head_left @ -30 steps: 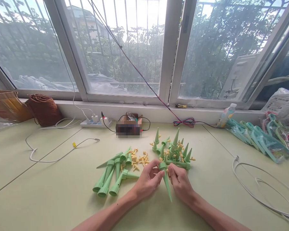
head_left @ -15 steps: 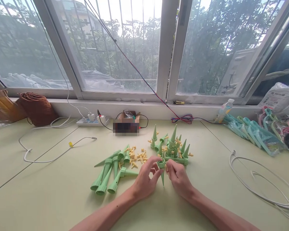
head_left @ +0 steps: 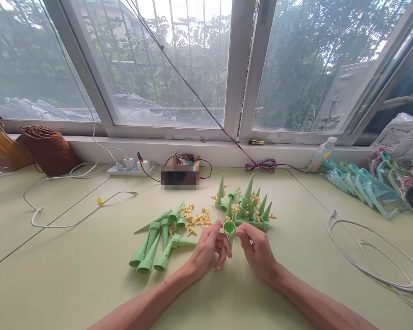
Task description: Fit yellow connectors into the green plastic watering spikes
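My left hand holds a green plastic watering spike near the middle of the table, its round open end tipped up towards me. Close against the spike's right side is my right hand, thumb and forefinger pinched together; what sits between them is hidden. Left of my hands lie several loose green spikes, with a scatter of small yellow valves beside them. Just behind my hands stands a cluster of green spikes fitted with yellow valves, some upright and some lying down.
Along the back are a power strip, a small open box and a coiled red-and-blue wire. White cables lie at left and right. A bottle and bagged clips stand at the back right.
The spike has tilted so its open end faces me more. My left hand has turned, its lower fingers now curling below the spike. My right hand stays pinched at its side.
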Tool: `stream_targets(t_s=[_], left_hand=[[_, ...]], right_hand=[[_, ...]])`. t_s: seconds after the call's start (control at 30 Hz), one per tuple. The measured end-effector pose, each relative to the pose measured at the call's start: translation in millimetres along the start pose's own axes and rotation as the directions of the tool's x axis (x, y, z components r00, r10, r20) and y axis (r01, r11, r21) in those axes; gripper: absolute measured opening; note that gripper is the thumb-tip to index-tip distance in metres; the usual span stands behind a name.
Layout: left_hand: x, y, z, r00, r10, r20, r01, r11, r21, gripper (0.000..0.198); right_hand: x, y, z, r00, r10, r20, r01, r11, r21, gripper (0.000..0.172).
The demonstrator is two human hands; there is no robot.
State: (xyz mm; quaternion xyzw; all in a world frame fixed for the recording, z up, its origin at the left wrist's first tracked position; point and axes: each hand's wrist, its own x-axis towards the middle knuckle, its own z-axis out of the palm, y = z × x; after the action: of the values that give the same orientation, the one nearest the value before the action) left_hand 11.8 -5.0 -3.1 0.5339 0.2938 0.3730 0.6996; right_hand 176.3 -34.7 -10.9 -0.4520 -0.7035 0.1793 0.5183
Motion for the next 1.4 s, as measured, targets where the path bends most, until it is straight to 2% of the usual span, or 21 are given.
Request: stream_targets(t_s=[0.1, 0.27, 0.5, 0.9, 1.23, 1.4], left_hand=[[2, -3, -0.6, 0.998, -0.043, 0.045, 0.045, 0.997, -0.054, 0.066], [3, 0, 0.2, 0.999, -0.048, 0.014, 0.049, 0.992, -0.116, 0.052], [4, 1, -2.4, 0.998, -0.004, 0.065, 0.011, 0.994, -0.113, 0.047], [1, 8, 1.1, 0.995, 0.095, -0.027, -0.093, 0.993, 0.077, 0.040], [-1, 8, -1.1, 0.983, 0.184, 0.009, -0.183, 0.965, 0.187, 0.036], [0, 5, -3.1, 0.971, 0.235, 0.039, -0.238, 0.957, 0.168, 0.033]], right_hand=[[0, -1, 0, 1.000, -0.016, 0.026, 0.016, 1.000, -0.002, 0.038], [1, -1, 0, 0.998, 0.008, 0.055, -0.008, 1.000, 0.008, 0.042], [2, -4, 0, 0.998, 0.030, 0.055, -0.031, 0.999, 0.032, 0.043], [-2, 3, 5, 0.993, 0.091, 0.082, -0.099, 0.989, 0.108, 0.042], [-4, 8, 5, 0.991, 0.101, 0.087, -0.113, 0.984, 0.140, 0.040], [-4, 10, 6, 0.990, 0.114, 0.083, -0.124, 0.984, 0.131, 0.039]])
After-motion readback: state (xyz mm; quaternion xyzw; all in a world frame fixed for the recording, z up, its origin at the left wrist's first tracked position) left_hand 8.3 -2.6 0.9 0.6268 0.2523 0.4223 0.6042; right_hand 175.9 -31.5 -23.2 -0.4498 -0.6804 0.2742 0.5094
